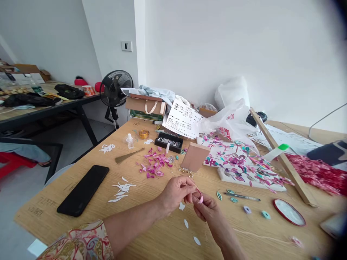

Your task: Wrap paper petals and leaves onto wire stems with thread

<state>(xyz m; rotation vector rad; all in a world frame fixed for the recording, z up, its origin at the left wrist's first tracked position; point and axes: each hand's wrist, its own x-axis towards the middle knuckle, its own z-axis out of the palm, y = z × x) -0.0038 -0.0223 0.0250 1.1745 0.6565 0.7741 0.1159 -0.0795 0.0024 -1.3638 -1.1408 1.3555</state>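
My left hand (175,193) and my right hand (208,209) meet above the wooden table, fingertips pinched together. Between them shows a narrow, curved pink strip (200,198); its far end is hidden by my fingers. Thumb and finger of the right hand press on it, and the left fingers close at its other end. Small white petal-shaped cutouts (186,224) lie beneath and beside my hands. Just beyond are a heap of pink petals (155,163) and an upright brownish-pink block (194,157).
A black phone (83,190) and more white cutouts (121,189) lie left. Behind stand a small bottle (130,141) and black tray (168,142). To the right are finished flower pieces (241,159), thread spools (266,215), a round red-rimmed dish (289,212) and a wooden bar (284,159).
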